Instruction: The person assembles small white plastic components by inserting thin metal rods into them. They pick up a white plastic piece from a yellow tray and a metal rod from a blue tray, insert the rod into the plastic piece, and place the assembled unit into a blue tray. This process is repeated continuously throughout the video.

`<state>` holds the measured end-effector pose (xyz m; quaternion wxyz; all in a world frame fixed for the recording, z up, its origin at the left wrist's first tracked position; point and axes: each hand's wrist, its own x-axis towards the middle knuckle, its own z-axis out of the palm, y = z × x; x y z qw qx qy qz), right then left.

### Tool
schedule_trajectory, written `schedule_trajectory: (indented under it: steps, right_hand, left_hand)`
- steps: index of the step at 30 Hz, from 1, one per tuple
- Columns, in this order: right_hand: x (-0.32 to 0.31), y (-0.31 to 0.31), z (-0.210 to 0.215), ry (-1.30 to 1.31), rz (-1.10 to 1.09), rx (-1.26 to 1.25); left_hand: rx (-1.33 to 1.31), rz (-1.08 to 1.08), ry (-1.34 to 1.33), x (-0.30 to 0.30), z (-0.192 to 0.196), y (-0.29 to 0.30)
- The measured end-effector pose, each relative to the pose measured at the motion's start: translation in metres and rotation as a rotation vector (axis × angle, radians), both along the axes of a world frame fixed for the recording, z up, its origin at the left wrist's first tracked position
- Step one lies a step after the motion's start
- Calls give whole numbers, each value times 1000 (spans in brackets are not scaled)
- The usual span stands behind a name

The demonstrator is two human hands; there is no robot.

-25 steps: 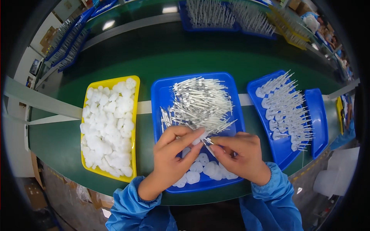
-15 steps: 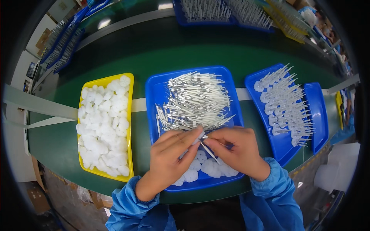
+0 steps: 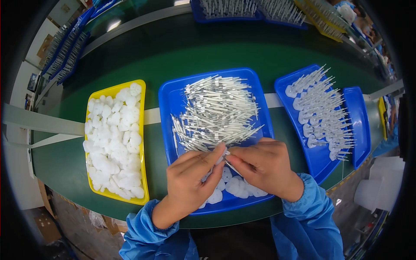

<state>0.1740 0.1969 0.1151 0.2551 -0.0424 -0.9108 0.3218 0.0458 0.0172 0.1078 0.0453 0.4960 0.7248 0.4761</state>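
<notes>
Over the near part of the middle blue tray [image 3: 165,112], my two hands meet at the fingertips. My left hand [image 3: 185,180] pinches a small translucent white plastic disc [image 3: 221,158], mostly covered by its fingers. Closed against it, my right hand [image 3: 269,168] grips a thin white rod [image 3: 232,167]; its upper end meets the disc, but the fingers hide the joint. Beyond the hands lies a heap of white rods with metallic parts [image 3: 221,108]. Several loose white discs [image 3: 237,187] rest in the tray beneath my hands.
At left stands a yellow tray [image 3: 143,143] heaped with white discs [image 3: 115,143]. On the right, a blue tray [image 3: 299,125] holds rows of discs with upright rods [image 3: 325,115], beside another blue tray [image 3: 358,125]. Filled trays [image 3: 249,15] line the green table's [image 3: 143,52] far side.
My right fingers have closed in toward my left hand, and less of the rod shows below them. The left hand keeps its pinch on the disc. The whole view has shifted slightly.
</notes>
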Motion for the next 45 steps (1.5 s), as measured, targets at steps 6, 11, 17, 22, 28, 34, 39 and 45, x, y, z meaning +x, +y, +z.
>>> schedule_trajectory:
  steps: [6, 11, 17, 22, 28, 34, 39, 45]
  right_hand:
    - [5, -2, -1, -5, -26, -3]
    - [6, 6, 3, 109, -30, 178]
    - [10, 1, 1, 145, 36, 394]
    - [12, -3, 0, 157, 26, 517]
    - [16, -1, -3, 134, 52, 368]
    - [22, 1, 3, 97, 94, 282]
    - [17, -1, 10, 102, 71, 295]
    - [16, 6, 12, 53, -70, 309]
  left_hand:
    - [55, 1, -419, -3, -1, 3]
    - [60, -65, -375, -11, 3, -3]
    - [72, -94, -287, -10, 5, -4]
    - [75, -54, -106, -6, 2, -4]
    - [140, 6, 53, -7, 7, -1]
    - [165, -5, 89, -8, 6, -1]
    - [182, -34, 95, -5, 3, 0]
    - [157, -82, -6, -7, 6, -3]
